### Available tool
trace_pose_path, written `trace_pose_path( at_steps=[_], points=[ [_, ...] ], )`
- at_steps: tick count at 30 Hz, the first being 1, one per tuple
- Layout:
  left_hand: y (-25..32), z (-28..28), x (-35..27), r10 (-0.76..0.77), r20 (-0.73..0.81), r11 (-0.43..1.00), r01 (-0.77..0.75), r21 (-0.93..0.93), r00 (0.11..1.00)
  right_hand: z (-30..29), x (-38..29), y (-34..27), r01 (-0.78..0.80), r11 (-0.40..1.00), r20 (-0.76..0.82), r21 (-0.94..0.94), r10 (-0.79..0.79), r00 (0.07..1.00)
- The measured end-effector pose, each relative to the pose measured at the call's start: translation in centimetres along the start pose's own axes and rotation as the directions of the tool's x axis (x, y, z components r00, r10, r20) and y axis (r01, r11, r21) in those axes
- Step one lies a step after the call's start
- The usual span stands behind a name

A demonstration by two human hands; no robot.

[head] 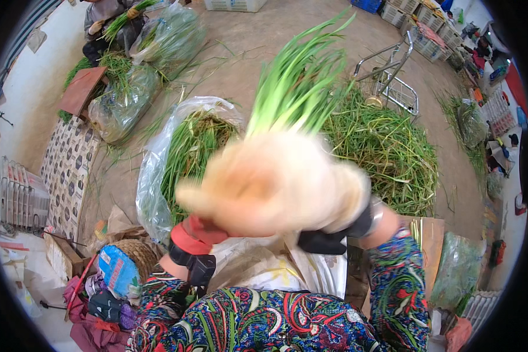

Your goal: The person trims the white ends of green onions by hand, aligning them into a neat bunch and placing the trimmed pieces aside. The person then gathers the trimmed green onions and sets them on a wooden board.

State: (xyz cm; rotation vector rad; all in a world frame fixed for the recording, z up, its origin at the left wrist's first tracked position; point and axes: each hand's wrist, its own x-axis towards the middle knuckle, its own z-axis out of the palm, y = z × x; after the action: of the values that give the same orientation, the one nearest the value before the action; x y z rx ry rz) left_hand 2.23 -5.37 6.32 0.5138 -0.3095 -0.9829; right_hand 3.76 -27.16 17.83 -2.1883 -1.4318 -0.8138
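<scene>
In pale gloves blurred by motion, my left hand (229, 193) and my right hand (321, 189) are close together in front of my chest. Both are closed around a bunch of long green leaves, likely garlic chives (299, 83). The leaf tips fan out away from me, while the gloves hide the stem ends. A red band circles my left wrist, and black straps are on both wrists. Below and beyond my left hand, a clear plastic bag (152, 176) holds more chives (193, 149). A large loose heap of chives (387, 149) lies beyond my right hand.
A metal hand trolley (391, 75) stands behind the heap. At the upper left, another person (114, 26) holds a bunch beside filled plastic bags (171, 39) and a small wooden stool (82, 90). A woven basket (136, 259) sits at my left; cardboard (432, 246) is at my right.
</scene>
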Motion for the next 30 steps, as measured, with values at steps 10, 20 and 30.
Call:
trace_pose_path(
  at_steps=[10,20,30],
  points=[
    [-5.0,-0.6,-2.2,-0.235,-0.351,0.932,0.108,-0.345,0.906,13.0,-5.6,-8.2,-0.071,0.756,0.034,0.651,0.063,0.997],
    [-8.3,-2.2,-4.4,0.053,-0.250,0.988,-0.014,0.156,0.967,13.7,-8.9,-8.8,-0.417,0.242,0.374,0.876,0.204,0.905],
    [-6.1,-3.4,-7.5,-0.401,-0.496,0.914,0.295,-0.280,0.771,10.1,-10.7,-3.8,-0.904,0.021,0.646,0.426,0.693,0.320]
  ],
)
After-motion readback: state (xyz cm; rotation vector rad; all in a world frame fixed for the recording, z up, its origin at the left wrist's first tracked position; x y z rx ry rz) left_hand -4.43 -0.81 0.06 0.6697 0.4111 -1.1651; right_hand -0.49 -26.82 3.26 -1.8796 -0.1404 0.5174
